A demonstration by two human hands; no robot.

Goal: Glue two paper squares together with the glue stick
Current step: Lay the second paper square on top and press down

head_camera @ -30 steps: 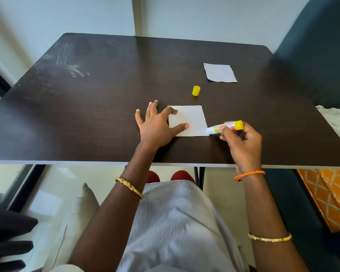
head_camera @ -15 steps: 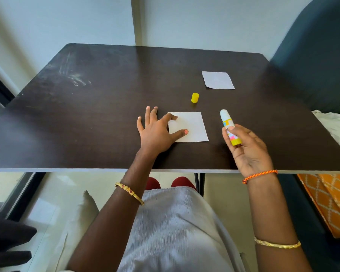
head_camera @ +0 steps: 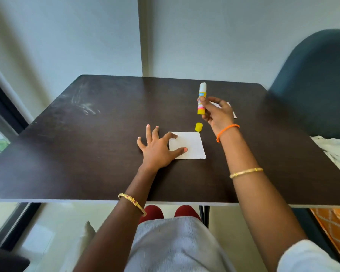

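The left hand lies flat and splayed, thumb and forefinger pinning the near paper square beside it. The right hand holds the uncapped glue stick upright, raised above the second paper square, mostly hidden beneath it; the yellow cap lies just below its fingers. Whether glue is on the near square cannot be told, and the joining looks still to do.
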